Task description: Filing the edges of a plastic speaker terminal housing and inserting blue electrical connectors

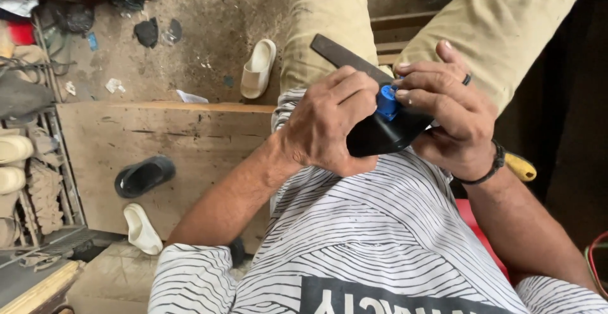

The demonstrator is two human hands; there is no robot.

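Note:
My left hand [329, 121] grips a black shoe sole piece [386, 133] over my lap, its fingers curled against a small blue cap [387, 102] on a tube. My right hand [453, 114], with a dark ring and a black wristband, pinches the same blue cap from the right and steadies the black piece. A dark flat file [345, 56] lies across my left thigh just behind the hands. A yellow tool handle [520, 166] sticks out beneath my right wrist.
A wooden board [158, 143] lies on the dirt floor at left with a black sandal [144, 176] and a cream sandal [141, 228] on it. Another cream sandal [258, 68] sits near my left knee. A wire rack [28, 162] with shoes stands far left.

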